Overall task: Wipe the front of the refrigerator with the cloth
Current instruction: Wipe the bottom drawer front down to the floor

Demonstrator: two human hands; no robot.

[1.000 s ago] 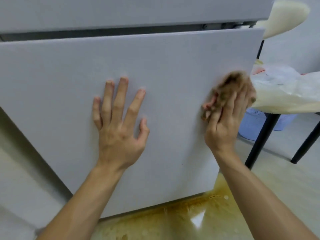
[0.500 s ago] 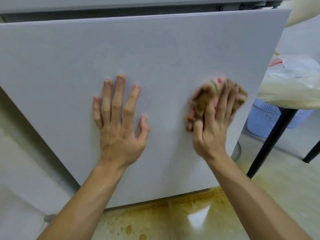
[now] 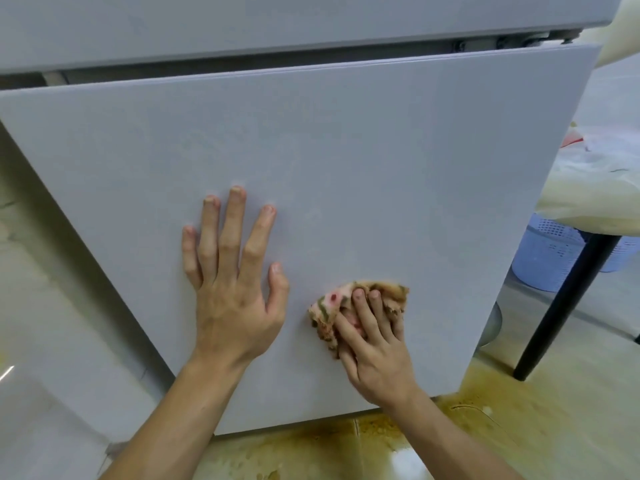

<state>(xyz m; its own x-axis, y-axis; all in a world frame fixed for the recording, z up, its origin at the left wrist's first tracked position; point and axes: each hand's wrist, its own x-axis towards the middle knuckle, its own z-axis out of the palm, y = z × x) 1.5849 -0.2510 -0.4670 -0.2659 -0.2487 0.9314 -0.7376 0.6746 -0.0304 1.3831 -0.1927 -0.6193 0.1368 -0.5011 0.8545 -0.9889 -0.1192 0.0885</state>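
Two bare hands lie on the pale grey refrigerator door (image 3: 346, 161), which fills most of the frame: our left hand (image 3: 235, 306) is pressed flat at centre-left, fingers spread and pointing up, thumb out to the right. Our right hand (image 3: 377, 351), just to its right in the lower centre, curls its fingers over the bunched, patterned cloth (image 3: 327, 306) and holds it against the door. Brown-yellow stains (image 3: 346, 441) mark the floor (image 3: 581, 420) along the lower edge.

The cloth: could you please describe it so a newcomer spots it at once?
Find the grey refrigerator door filling the view. Low on it, the right hand presses a crumpled cloth. Only it is patterned: beige with red and green marks.
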